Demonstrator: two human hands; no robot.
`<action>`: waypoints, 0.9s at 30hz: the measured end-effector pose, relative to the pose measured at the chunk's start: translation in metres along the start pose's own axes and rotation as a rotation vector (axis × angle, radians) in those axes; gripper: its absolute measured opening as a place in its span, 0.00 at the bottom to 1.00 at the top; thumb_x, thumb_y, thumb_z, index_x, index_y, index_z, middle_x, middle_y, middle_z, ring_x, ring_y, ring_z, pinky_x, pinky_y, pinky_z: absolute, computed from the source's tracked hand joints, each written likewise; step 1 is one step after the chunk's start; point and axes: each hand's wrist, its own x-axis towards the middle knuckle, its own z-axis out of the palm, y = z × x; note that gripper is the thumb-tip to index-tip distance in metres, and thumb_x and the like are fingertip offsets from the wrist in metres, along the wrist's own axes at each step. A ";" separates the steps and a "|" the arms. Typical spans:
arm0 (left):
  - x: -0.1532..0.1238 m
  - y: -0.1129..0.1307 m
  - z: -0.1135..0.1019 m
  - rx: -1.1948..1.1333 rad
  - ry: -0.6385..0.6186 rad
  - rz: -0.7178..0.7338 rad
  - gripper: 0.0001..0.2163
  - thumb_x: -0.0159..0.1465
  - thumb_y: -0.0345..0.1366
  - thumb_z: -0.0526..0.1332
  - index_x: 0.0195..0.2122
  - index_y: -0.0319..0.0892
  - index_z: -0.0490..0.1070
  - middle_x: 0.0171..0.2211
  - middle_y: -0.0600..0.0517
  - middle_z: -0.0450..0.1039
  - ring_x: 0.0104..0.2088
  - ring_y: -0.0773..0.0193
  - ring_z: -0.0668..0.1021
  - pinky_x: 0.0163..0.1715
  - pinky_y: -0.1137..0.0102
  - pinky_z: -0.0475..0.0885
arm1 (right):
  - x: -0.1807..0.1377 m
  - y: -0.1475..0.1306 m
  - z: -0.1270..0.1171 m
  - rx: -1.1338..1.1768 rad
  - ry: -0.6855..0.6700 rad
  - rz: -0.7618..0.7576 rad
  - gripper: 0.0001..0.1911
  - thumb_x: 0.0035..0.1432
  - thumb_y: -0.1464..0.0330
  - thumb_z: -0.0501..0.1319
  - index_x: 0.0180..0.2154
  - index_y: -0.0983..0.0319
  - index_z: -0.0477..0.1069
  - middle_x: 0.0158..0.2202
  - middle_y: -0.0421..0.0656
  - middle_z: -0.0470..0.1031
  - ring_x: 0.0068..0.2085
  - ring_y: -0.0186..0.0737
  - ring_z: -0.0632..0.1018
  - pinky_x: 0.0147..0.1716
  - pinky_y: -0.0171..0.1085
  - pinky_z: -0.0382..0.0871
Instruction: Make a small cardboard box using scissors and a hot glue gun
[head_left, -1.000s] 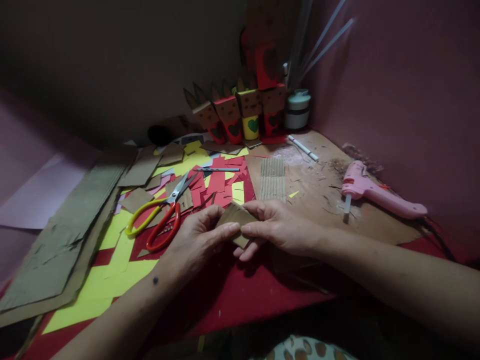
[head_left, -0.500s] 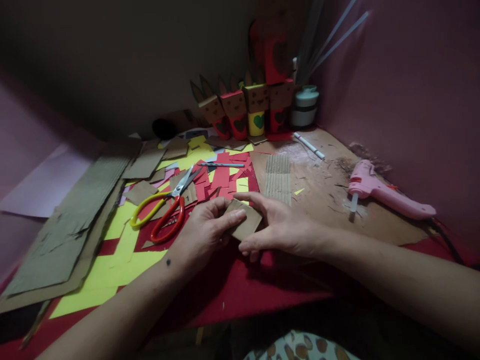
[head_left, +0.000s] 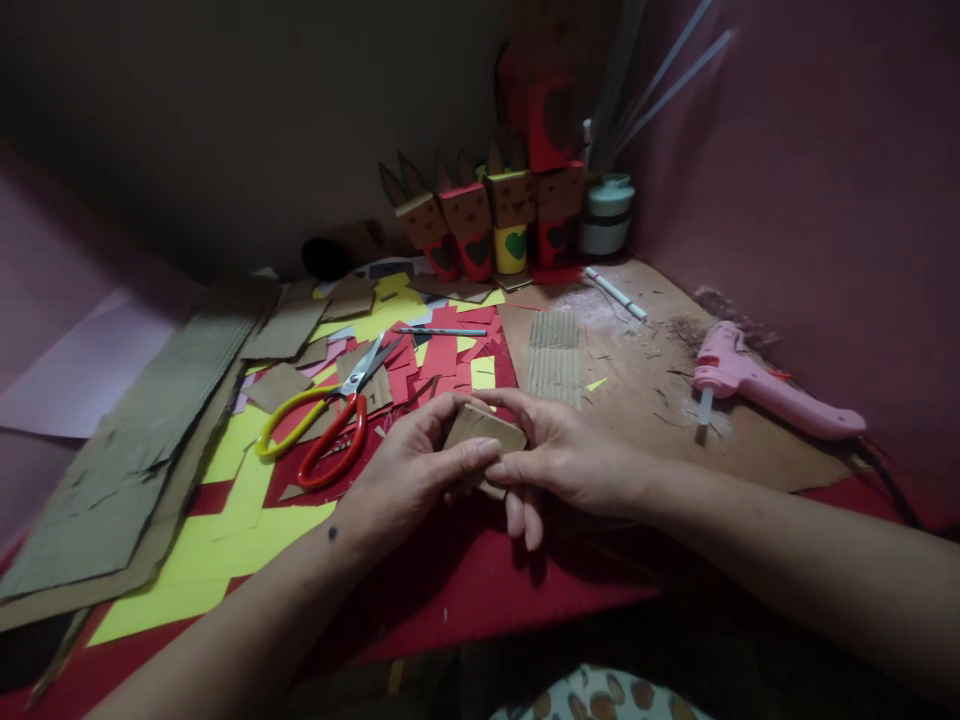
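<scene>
Both hands hold one small brown cardboard piece (head_left: 484, 428) just above the red table cover, at the middle of the view. My left hand (head_left: 409, 475) pinches its left side, thumb on top. My right hand (head_left: 562, 455) pinches its right side with thumb and forefinger, its other fingers hanging down under the piece. Scissors with a yellow and a red handle (head_left: 326, 425) lie just left of my left hand.
A pink glue gun (head_left: 757, 385) lies on the brown board at right. Several cardboard rabbit figures (head_left: 487, 215) and a small jar (head_left: 606, 215) stand at the back. Cardboard sheets (head_left: 142, 440) and red and yellow paper scraps (head_left: 442, 350) cover the left and middle; a pen (head_left: 615, 293) lies near the jar.
The cardboard piece went from flat and tilted between my fingers to held edge-up again. My right thumb came back onto it and my right fingers dropped below.
</scene>
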 end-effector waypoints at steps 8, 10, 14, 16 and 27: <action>-0.003 -0.003 0.002 -0.058 0.039 0.018 0.08 0.61 0.39 0.68 0.31 0.42 0.71 0.24 0.56 0.73 0.23 0.70 0.72 0.25 0.74 0.66 | -0.002 0.000 -0.003 -0.112 -0.050 -0.017 0.41 0.66 0.78 0.51 0.72 0.59 0.31 0.18 0.32 0.71 0.15 0.33 0.74 0.15 0.27 0.69; -0.003 -0.004 0.002 -0.054 0.052 0.020 0.10 0.62 0.39 0.68 0.29 0.41 0.71 0.24 0.55 0.74 0.23 0.69 0.73 0.25 0.74 0.66 | -0.003 0.000 -0.004 -0.156 -0.066 -0.001 0.41 0.66 0.79 0.49 0.72 0.61 0.28 0.16 0.32 0.71 0.16 0.34 0.75 0.17 0.27 0.70; -0.005 -0.003 0.005 -0.069 0.017 0.038 0.10 0.64 0.38 0.65 0.28 0.41 0.69 0.23 0.52 0.77 0.22 0.64 0.78 0.26 0.70 0.72 | -0.003 0.004 -0.005 -0.203 -0.037 0.004 0.40 0.69 0.75 0.50 0.72 0.63 0.28 0.18 0.34 0.72 0.19 0.34 0.76 0.22 0.30 0.72; -0.007 -0.002 0.006 -0.138 -0.059 0.052 0.09 0.65 0.37 0.63 0.29 0.42 0.68 0.23 0.51 0.79 0.23 0.59 0.80 0.27 0.65 0.76 | -0.002 0.006 -0.006 -0.219 -0.007 -0.017 0.39 0.69 0.72 0.53 0.72 0.63 0.34 0.22 0.35 0.73 0.21 0.34 0.77 0.24 0.32 0.74; -0.008 -0.001 0.006 0.008 0.071 0.084 0.08 0.62 0.37 0.67 0.27 0.40 0.76 0.23 0.53 0.77 0.23 0.67 0.77 0.26 0.74 0.72 | -0.004 -0.003 -0.004 -0.392 -0.078 -0.128 0.11 0.68 0.70 0.55 0.49 0.63 0.71 0.28 0.37 0.69 0.28 0.30 0.74 0.29 0.31 0.73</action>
